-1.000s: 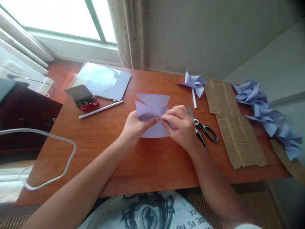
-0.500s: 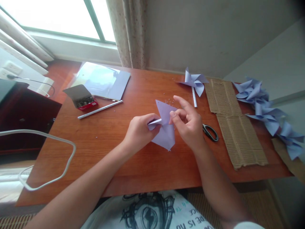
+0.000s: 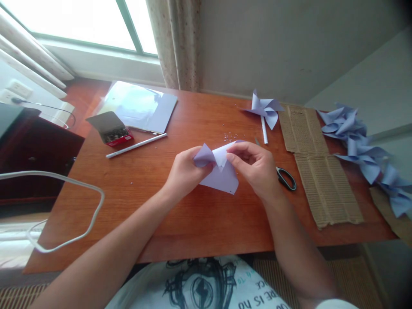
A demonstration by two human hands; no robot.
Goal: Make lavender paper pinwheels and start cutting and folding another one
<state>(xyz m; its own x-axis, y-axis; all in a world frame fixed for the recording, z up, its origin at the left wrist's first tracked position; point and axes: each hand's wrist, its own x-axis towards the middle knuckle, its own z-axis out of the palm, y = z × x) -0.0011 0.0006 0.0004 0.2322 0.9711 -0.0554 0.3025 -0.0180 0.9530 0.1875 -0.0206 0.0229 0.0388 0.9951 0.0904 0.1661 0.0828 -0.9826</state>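
A: What's nearest?
B: A white shirt with dark printed lettering (image 3: 206,283), on the near side of a lilac paper sheet with bent-over flaps (image 3: 220,180). That sheet is held up over a reddish-brown wooden table (image 3: 199,231).

A: And the grip?
B: The left hand (image 3: 185,169), at the sheet's left, is clamped on it, thumb against fingers with a fold between. The right hand (image 3: 257,171), at its right, has thumb and forefinger pinched on a flap.

A: Anything beside the sheet?
B: To its right, past the right hand, the black-and-grey handle of a pair of scissors (image 3: 290,175); hand and wrist hide much of the rest. Farther right lies a ribbed brown cardboard strip (image 3: 325,189).

A: Beyond it?
B: Tiny pale specks (image 3: 230,137) just behind the sheet. Left and behind, a slim white stick (image 3: 137,146), then an open red box with a grey flap (image 3: 112,132).

A: Farthest?
B: Behind the sheet to the right, a lilac paper pinwheel on a white stick (image 3: 264,108); behind it to the left, a shiny flat packet (image 3: 141,107), then a pale spotted curtain (image 3: 182,43).
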